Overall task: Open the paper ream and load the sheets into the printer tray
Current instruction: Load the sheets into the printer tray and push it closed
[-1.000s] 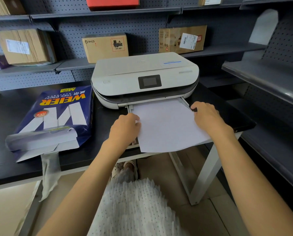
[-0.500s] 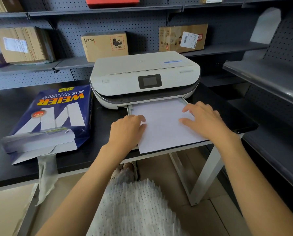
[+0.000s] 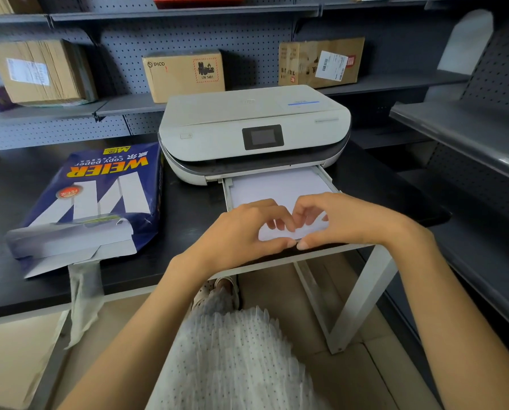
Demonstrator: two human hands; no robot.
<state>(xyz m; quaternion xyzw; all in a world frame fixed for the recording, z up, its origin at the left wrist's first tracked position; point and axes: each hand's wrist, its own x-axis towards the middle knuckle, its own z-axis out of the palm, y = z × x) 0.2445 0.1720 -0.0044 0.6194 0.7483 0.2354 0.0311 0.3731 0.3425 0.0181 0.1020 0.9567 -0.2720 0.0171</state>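
Both hands meet at the near edge of the sheets (image 3: 280, 187): left hand (image 3: 241, 232) and right hand (image 3: 345, 217) are curled, thumb tips touching, fingers resting on the paper without clamping it. The sheets lie flat in the printer tray (image 3: 226, 193), which projects from the front of the white printer (image 3: 253, 128) on the black desk (image 3: 188, 208). Left of the printer lies the blue paper ream (image 3: 99, 196), near end torn open. Cardboard boxes (image 3: 185, 74) stand on the shelf behind
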